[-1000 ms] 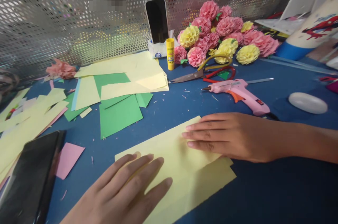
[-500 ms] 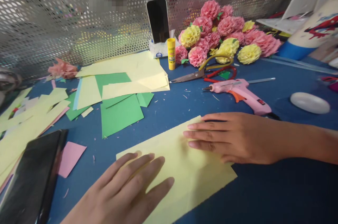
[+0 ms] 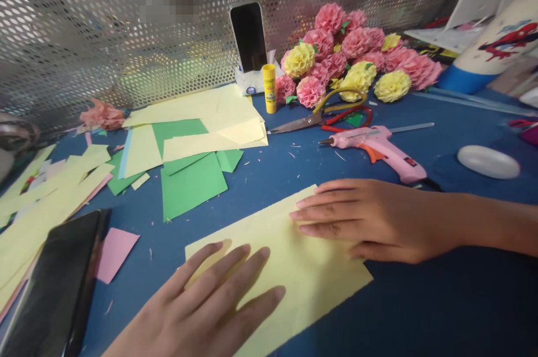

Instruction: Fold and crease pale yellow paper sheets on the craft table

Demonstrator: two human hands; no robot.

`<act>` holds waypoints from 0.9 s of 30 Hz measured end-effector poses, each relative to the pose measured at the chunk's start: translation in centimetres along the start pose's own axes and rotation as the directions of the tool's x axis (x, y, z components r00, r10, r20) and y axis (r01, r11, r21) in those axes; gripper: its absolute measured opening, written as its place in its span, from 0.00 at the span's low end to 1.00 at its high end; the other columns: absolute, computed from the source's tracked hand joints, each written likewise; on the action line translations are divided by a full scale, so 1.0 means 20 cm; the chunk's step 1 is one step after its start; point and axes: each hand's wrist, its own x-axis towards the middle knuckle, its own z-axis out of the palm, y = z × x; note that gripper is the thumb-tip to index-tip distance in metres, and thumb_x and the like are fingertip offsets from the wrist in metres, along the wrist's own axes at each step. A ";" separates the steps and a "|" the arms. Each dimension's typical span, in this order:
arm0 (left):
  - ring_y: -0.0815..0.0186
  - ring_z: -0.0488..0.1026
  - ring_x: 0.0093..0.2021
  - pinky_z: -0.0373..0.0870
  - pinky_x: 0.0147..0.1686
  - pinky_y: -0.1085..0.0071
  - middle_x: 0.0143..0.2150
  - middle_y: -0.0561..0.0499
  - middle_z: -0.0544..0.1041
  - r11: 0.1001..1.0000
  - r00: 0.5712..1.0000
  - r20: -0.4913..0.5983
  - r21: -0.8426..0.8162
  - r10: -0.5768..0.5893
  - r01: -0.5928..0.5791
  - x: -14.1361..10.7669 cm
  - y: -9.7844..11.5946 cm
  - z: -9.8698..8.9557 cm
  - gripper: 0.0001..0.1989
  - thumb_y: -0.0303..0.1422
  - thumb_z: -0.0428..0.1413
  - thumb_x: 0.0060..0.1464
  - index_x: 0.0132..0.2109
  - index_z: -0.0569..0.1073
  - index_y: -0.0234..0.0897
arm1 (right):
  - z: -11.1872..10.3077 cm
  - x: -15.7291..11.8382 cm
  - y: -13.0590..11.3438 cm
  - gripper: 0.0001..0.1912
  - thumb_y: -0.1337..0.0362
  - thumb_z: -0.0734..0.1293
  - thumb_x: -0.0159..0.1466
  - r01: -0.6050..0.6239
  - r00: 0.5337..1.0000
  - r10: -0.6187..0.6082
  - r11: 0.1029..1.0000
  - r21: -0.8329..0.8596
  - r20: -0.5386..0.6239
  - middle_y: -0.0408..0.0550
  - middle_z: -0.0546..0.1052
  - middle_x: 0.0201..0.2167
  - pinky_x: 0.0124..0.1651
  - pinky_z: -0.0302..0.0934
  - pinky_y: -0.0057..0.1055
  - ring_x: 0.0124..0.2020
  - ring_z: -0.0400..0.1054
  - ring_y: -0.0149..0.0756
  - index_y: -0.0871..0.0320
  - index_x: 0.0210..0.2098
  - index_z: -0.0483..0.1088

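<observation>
A pale yellow sheet of paper (image 3: 290, 284) lies at a slant on the blue table in front of me. Over its left part my left hand (image 3: 210, 301) is spread, palm down, with the fingers apart. My right hand (image 3: 370, 219) rests flat on the right part of the sheet, its fingers stretched out to the left. Neither hand grips anything. The sheet's near left part is hidden beneath my left hand, and its right edge is partly under my right hand.
Behind the sheet are green papers (image 3: 193, 186), scissors (image 3: 300, 123), a pink glue gun (image 3: 390, 152), a yellow glue stick (image 3: 269, 89) and paper flowers (image 3: 357, 43). A black phone (image 3: 54, 284) lies left; a white oval object (image 3: 488, 162) sits right.
My left hand has shifted slightly to the right over the sheet. My right hand stays on the paper almost unchanged. The whole view has moved a little.
</observation>
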 end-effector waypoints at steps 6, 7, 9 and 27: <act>0.56 0.60 0.68 0.41 0.70 0.54 0.67 0.51 0.67 0.999 0.998 -0.037 0.032 0.045 -0.044 0.00 -0.02 0.01 0.22 0.42 0.44 0.70 0.68 0.62 0.50 | 0.01 -0.01 0.02 0.24 0.62 0.58 0.72 0.040 0.999 -0.038 0.998 0.047 -0.039 0.52 0.63 0.67 0.71 0.43 0.39 0.70 0.52 0.35 0.60 0.66 0.61; 0.56 0.59 0.68 0.41 0.70 0.54 0.67 0.51 0.67 0.999 0.999 -0.036 0.033 0.041 -0.040 0.00 -0.02 0.01 0.22 0.42 0.43 0.70 0.67 0.62 0.50 | 0.02 -0.01 0.02 0.24 0.62 0.58 0.72 0.043 0.998 -0.042 0.998 0.040 -0.041 0.52 0.63 0.67 0.71 0.43 0.39 0.70 0.52 0.35 0.61 0.66 0.60; 0.56 0.59 0.68 0.41 0.70 0.54 0.67 0.50 0.67 0.999 0.999 -0.035 0.028 0.039 -0.038 0.00 -0.01 0.00 0.22 0.42 0.43 0.70 0.67 0.63 0.49 | 0.02 -0.01 0.02 0.25 0.61 0.58 0.73 0.037 0.999 -0.036 0.999 0.033 -0.034 0.53 0.63 0.67 0.71 0.43 0.39 0.70 0.53 0.35 0.62 0.67 0.59; 0.58 0.60 0.68 0.41 0.70 0.52 0.67 0.51 0.67 1.000 0.999 -0.024 0.012 0.025 -0.025 -0.01 -0.01 0.00 0.22 0.35 0.40 0.71 0.68 0.62 0.48 | -0.02 0.01 0.03 0.24 0.67 0.56 0.71 0.061 0.998 -0.061 0.998 0.008 -0.003 0.50 0.63 0.67 0.70 0.47 0.38 0.69 0.53 0.35 0.62 0.66 0.60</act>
